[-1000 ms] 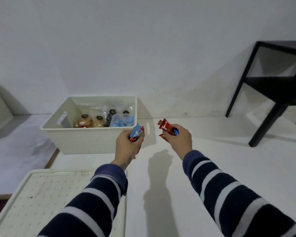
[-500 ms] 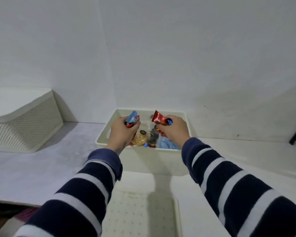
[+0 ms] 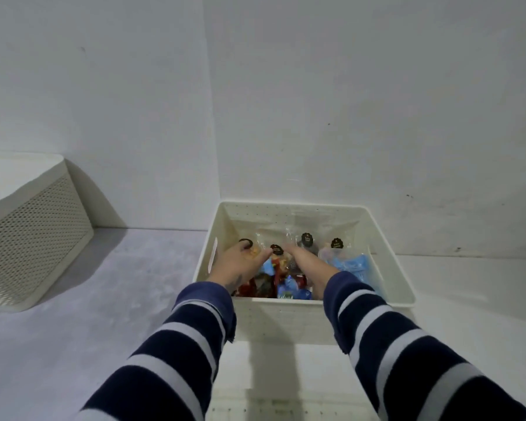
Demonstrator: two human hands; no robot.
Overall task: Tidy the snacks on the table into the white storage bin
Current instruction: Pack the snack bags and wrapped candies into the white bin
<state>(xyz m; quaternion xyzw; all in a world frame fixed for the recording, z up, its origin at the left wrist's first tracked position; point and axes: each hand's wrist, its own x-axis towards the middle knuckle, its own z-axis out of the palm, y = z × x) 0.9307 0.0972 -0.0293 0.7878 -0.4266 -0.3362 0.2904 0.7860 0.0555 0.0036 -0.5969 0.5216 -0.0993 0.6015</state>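
White perforated plastic marks the upturned basket (image 3: 34, 238) at far left on the worktop (image 3: 104, 299). Next comes my left hand (image 3: 239, 267), inside the white storage bin (image 3: 386, 268), fingers (image 3: 263, 255) spread loosely over the snacks (image 3: 286, 287) and gripping nothing. My right hand (image 3: 310, 264) reaches in beside it, fingers stretched forward above red and blue wrappers; pale blue packets (image 3: 353, 265) lie just right.

head | faces forward-down | close above white storage bin (image 3: 389, 287)
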